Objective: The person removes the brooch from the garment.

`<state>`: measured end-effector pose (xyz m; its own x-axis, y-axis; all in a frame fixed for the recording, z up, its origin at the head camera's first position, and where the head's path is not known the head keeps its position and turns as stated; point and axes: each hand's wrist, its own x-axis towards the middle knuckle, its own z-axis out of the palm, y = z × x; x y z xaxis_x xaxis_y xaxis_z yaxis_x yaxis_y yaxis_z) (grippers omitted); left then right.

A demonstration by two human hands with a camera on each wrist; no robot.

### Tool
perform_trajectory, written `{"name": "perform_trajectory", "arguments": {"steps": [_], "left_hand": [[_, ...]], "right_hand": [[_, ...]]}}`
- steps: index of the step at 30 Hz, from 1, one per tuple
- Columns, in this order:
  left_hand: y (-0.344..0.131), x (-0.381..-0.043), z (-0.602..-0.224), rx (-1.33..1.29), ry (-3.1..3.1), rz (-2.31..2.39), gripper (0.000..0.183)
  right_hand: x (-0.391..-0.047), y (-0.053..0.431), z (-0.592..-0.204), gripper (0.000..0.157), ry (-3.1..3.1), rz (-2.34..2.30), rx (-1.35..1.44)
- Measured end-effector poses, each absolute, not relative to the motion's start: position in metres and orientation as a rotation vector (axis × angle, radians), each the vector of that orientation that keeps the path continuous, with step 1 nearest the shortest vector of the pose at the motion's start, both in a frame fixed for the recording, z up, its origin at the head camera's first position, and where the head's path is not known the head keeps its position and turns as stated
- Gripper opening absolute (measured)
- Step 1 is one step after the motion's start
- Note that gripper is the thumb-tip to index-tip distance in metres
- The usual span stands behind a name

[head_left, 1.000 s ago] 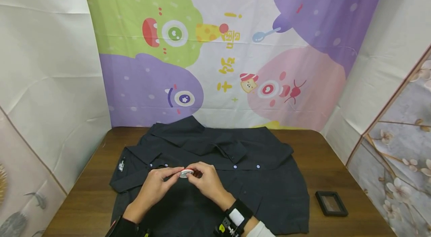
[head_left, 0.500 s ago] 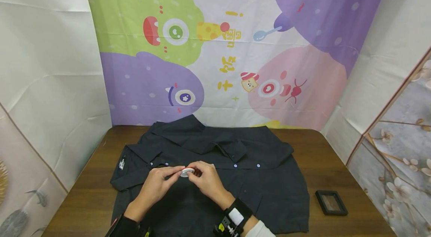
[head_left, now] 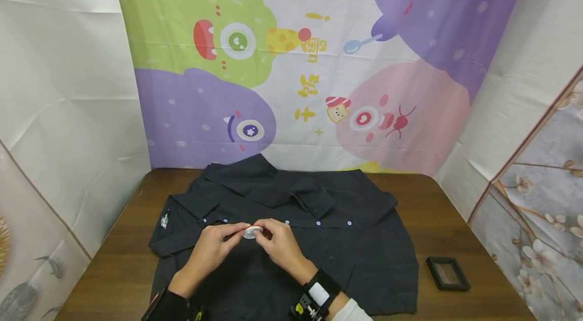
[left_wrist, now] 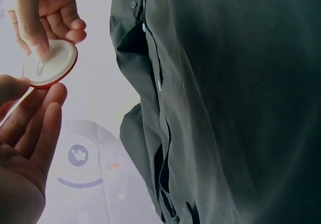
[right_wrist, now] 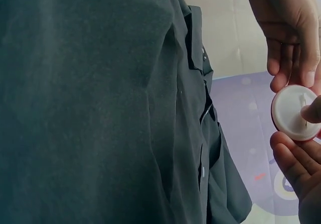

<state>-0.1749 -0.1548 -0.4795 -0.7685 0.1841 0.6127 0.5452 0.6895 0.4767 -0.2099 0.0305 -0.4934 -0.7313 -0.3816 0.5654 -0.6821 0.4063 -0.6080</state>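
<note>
A round pin badge point(head_left: 251, 232) with a white back and a red rim is held above the dark shirt, its back turned up. My left hand point(head_left: 211, 248) pinches one edge between thumb and fingers. From the other side my right hand point(head_left: 281, 246) grips it, fingers beneath and thumb on the back. A thin metal pin lies across the white back point(right_wrist: 290, 112) in the right wrist view, by the right thumb. In the left wrist view the badge point(left_wrist: 54, 66) sits tilted between both hands. Its front face is hidden.
The dark button-up shirt point(head_left: 364, 255) lies spread over the wooden table point(head_left: 109, 260), with small pale buttons along its placket. A small black frame point(head_left: 448, 274) lies to its right. Behind the table hangs a cartoon-printed cloth point(head_left: 300, 73).
Both hands keep hold of the badge, nearly still. The shirt and cloth sit slightly higher in the head view, and one more shirt button shows beside the right hand.
</note>
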Motion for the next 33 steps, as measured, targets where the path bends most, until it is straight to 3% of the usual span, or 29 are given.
{"name": "perform_trajectory", "arguments": {"steps": [33], "left_hand": [[-0.1532,-0.1717,-0.4825,-0.436,-2.442,-1.029,0.016]], "right_hand": [[-0.2110,0.0351,-0.4942,0.012,-2.350,1.262,1.017]]}}
